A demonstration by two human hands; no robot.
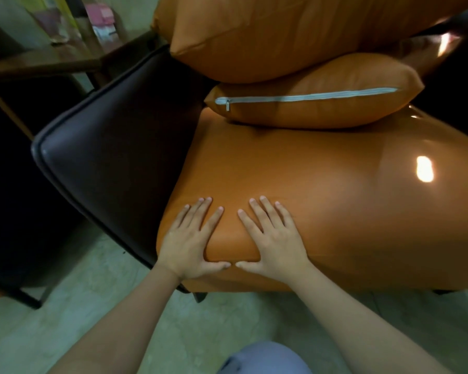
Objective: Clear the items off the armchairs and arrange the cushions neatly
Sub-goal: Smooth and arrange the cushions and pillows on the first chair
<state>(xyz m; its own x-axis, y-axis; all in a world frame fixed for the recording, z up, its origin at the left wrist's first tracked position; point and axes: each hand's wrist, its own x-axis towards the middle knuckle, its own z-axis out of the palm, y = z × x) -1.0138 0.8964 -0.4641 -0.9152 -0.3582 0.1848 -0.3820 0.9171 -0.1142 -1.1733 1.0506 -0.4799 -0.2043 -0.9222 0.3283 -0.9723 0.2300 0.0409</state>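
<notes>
An armchair with a dark brown armrest (111, 147) holds a glossy orange seat cushion (322, 184). My left hand (192, 241) and my right hand (273, 238) lie flat on the cushion's front edge, fingers spread, thumbs almost touching, holding nothing. A small orange cushion (316, 109) with a pale zipper lies at the back of the seat. A larger orange back cushion (268, 33) leans above and partly over it.
A wooden table (38, 63) stands at the upper left with blurred pink and yellow items behind it. Another dark chair (14, 201) stands to the left. Pale floor (106, 306) lies below the seat, and my knee in blue cloth (265, 357) shows at the bottom.
</notes>
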